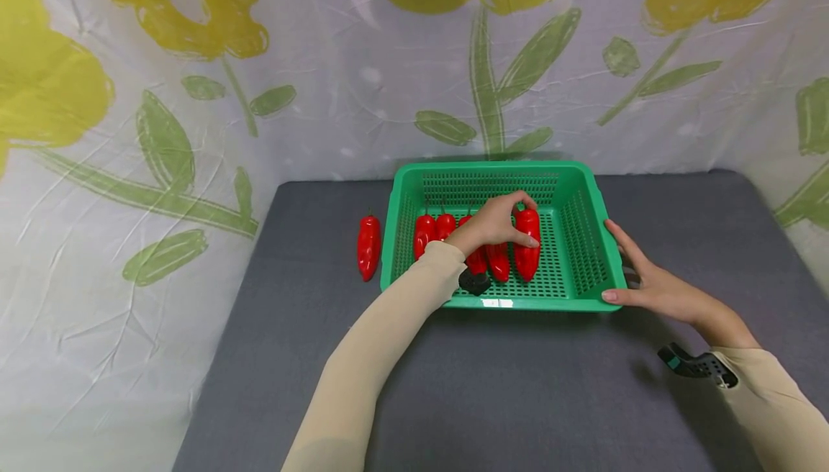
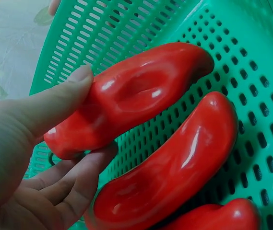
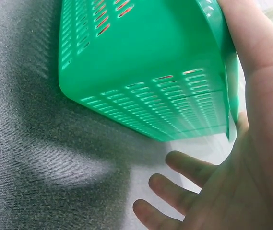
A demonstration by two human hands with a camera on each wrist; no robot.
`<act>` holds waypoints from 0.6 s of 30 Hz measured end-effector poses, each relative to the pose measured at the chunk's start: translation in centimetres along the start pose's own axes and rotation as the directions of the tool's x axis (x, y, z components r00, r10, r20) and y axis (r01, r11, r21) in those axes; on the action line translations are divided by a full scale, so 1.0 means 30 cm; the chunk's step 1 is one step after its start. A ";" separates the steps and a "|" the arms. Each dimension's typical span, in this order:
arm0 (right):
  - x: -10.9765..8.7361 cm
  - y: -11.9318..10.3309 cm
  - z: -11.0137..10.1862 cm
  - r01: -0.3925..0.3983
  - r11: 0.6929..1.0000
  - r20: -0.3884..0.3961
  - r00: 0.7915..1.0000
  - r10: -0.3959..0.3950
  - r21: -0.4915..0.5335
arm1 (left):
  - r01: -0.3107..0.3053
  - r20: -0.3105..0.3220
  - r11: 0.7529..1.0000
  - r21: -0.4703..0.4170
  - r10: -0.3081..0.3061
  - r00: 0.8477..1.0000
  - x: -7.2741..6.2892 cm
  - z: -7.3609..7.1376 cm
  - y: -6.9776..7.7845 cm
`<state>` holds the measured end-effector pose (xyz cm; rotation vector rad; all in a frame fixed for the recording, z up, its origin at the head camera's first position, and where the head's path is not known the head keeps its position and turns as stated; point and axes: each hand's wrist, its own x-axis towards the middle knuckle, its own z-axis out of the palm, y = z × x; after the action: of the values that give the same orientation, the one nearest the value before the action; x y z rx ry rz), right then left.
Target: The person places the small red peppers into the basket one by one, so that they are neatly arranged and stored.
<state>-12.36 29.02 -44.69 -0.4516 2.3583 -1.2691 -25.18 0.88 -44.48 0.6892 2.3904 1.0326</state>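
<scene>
In the head view my left hand point(image 1: 495, 221) reaches into a green plastic basket point(image 1: 586, 252). It pinches a glossy red pepper point(image 1: 527, 260) near its stem end, thumb on one side and fingers on the other. The left wrist view shows this pepper point(image 2: 146, 86) slanting over the basket floor, beside another red pepper point(image 2: 184, 158). My right hand point(image 1: 667, 288) is at the basket's right end, thumb and index fingertips touching the rim. In the right wrist view the other fingers point(image 3: 170, 191) extend loosely, apart from the basket wall point(image 3: 141, 62).
More red peppers point(image 1: 424, 231) lie in the basket's left and middle, partly covered by my left arm. A single red pepper point(image 1: 368, 247) lies on the grey tabletop point(image 1: 311, 299) left of the basket. Behind the table hangs a flowered sheet point(image 1: 343, 83).
</scene>
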 end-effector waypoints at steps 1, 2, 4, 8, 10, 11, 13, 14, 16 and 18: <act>0.001 0.001 0.000 0.001 1.000 0.001 1.000 -0.001 0.001 | 0.002 0.002 1.000 0.004 -0.002 1.000 -0.001 0.000 0.000; 0.002 0.001 -0.001 0.001 1.000 0.003 1.000 -0.001 0.003 | 0.006 0.004 1.000 0.006 -0.006 1.000 -0.001 0.000 0.000; 0.003 0.000 -0.001 0.002 1.000 0.006 1.000 -0.002 0.003 | 0.009 0.004 1.000 0.009 -0.009 1.000 0.000 0.000 0.001; 0.005 0.000 -0.002 0.004 1.000 0.007 1.000 -0.004 0.001 | 0.012 -0.005 1.000 0.022 -0.012 1.000 0.004 -0.001 0.001; 0.004 0.000 -0.002 0.004 1.000 0.007 1.000 -0.004 -0.001 | 0.010 -0.005 0.999 0.033 -0.010 1.000 0.007 0.000 0.001; 0.004 0.000 -0.002 0.004 1.000 0.007 1.000 -0.004 0.000 | 0.008 -0.003 0.999 0.037 -0.008 1.000 0.008 0.001 0.001; 0.003 0.000 -0.001 0.003 1.000 0.007 1.000 -0.003 0.002 | -0.002 0.003 0.999 0.045 0.002 1.000 0.011 0.003 0.002; 0.002 0.000 -0.001 0.002 1.000 0.006 1.000 -0.002 0.002 | -0.005 0.006 0.999 0.051 0.005 1.000 0.013 0.004 0.003; 0.001 -0.001 0.000 0.001 1.000 0.003 1.000 -0.001 0.004 | -0.013 0.007 0.998 0.058 0.012 1.000 0.015 0.005 0.003; 0.001 -0.004 0.001 -0.003 1.000 0.002 1.000 0.003 0.008 | -0.020 0.007 0.998 0.063 0.020 1.000 0.017 0.006 0.003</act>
<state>-12.36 28.92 -44.62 -0.4470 2.3510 -1.2754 -25.43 1.33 -44.62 0.7392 2.4240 0.9649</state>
